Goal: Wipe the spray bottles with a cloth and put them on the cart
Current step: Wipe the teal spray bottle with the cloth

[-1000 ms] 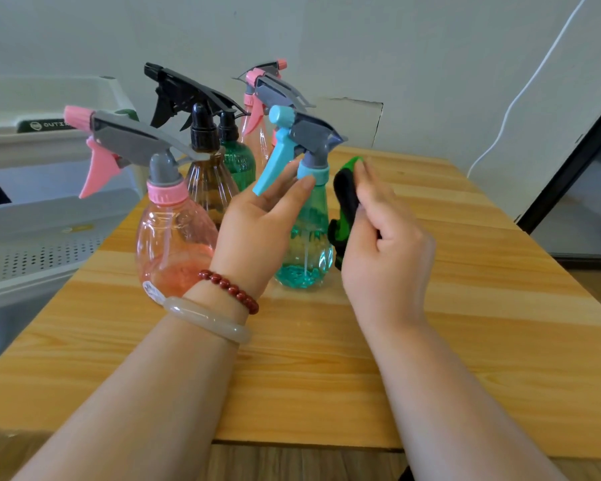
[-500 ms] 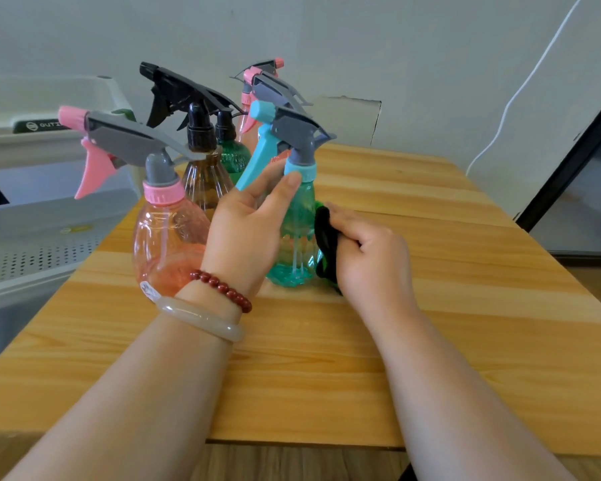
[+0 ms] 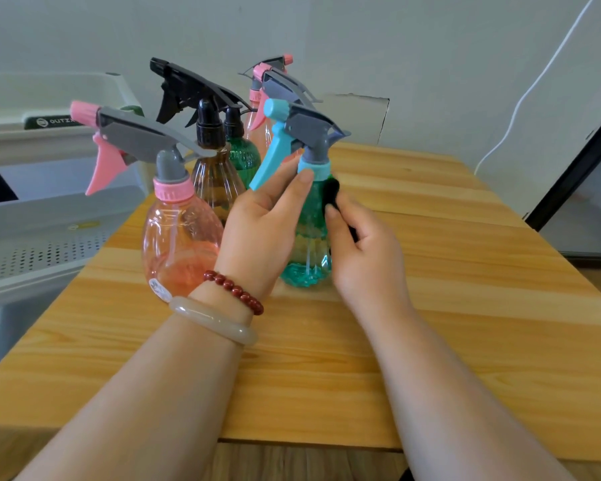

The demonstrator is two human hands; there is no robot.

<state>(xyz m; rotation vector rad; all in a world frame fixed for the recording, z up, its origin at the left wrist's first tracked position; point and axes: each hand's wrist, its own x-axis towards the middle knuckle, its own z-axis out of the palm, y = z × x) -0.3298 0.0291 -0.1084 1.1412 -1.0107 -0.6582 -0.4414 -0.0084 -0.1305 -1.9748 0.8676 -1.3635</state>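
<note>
On my head feed, the left hand [image 3: 261, 230] grips the translucent teal plastic spray bottle [image 3: 309, 248] just below its collar. The bottle stands upright on the light wooden table [image 3: 448, 307]. The right hand [image 3: 365, 262] pinches a dark cloth [image 3: 330, 194] against the bottle's right side. A pink translucent spray bottle [image 3: 177, 244] stands just beside it on the left, and the white plastic cart [image 3: 32, 230] is off the table's left edge.
</note>
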